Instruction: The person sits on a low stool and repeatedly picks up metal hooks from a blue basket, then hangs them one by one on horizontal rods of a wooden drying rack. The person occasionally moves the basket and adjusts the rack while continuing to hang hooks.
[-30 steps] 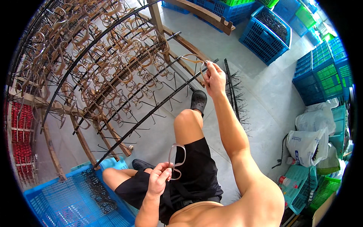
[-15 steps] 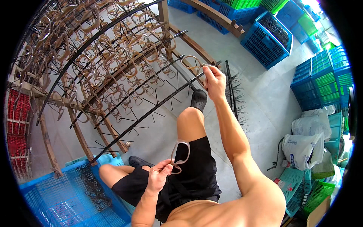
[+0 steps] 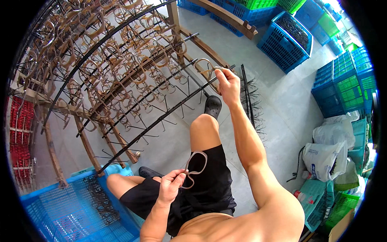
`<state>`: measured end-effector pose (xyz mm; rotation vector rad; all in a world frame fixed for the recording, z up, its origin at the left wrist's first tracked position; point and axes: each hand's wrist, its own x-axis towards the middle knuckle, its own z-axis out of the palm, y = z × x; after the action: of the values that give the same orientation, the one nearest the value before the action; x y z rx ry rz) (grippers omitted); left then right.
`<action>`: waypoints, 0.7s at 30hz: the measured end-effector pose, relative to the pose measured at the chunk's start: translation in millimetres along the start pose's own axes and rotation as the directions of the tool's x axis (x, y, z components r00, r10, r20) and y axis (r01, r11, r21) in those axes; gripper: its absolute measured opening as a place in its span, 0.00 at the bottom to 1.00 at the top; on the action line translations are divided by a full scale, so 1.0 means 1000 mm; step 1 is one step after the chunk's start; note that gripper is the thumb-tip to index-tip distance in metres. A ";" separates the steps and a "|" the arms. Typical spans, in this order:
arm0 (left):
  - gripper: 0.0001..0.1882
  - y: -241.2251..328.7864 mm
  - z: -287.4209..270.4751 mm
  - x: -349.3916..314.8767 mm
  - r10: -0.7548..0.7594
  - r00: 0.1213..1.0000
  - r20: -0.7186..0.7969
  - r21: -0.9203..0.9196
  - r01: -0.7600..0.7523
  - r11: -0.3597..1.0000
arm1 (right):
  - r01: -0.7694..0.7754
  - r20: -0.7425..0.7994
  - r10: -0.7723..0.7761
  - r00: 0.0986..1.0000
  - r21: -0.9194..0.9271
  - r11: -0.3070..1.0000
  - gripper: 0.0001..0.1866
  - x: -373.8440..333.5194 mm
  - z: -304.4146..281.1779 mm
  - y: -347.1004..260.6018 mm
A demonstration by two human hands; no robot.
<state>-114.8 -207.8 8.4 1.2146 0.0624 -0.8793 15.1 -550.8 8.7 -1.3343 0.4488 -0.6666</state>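
My left hand [image 3: 171,188], low in front of my lap, pinches a pale brownish-pink eyeglass frame [image 3: 196,172] with its rims pointing up and away. Farther off, my right hand [image 3: 228,85] is reached out at the end of a black rod [image 3: 163,117] fitted with thin wire hooks. Its fingers are closed on a tan eyeglass frame [image 3: 201,60], which is at the rod's far end; whether the frame hangs on a hook there I cannot tell. Many similar frames [image 3: 115,76] hang on parallel rods of the wooden rack [image 3: 174,24] at the left.
A blue crate [image 3: 76,209] stands at lower left, with dark pieces along its side. Another hooked rod [image 3: 247,94] lies on the floor beyond my right forearm. Crates [image 3: 336,86] and white bags [image 3: 322,161] line the right side; a crate of dark pieces [image 3: 286,42] stands farther back.
The eyeglass frame in my left hand has tilted a little and shifted slightly to the right. My right hand stays at the rod's end with almost no movement.
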 end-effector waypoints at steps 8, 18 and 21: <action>0.12 0.000 0.007 0.001 -0.003 1.000 0.007 0.028 0.002 1.000 | -0.024 0.037 0.025 0.999 -0.006 1.000 0.10 0.000 -0.002 0.000; 0.11 -0.003 0.015 0.003 -0.006 1.000 0.022 0.022 0.006 1.000 | -0.023 0.038 0.022 0.999 0.005 1.000 0.10 -0.003 -0.001 0.000; 0.12 -0.001 0.015 0.003 -0.025 0.999 0.025 0.028 0.024 0.999 | -0.040 0.022 0.039 0.999 0.016 0.999 0.10 -0.005 0.002 0.000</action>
<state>-119.5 -222.6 11.7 1.2310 0.0449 -0.9191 12.4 -546.1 8.4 -1.3128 0.4504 -0.6216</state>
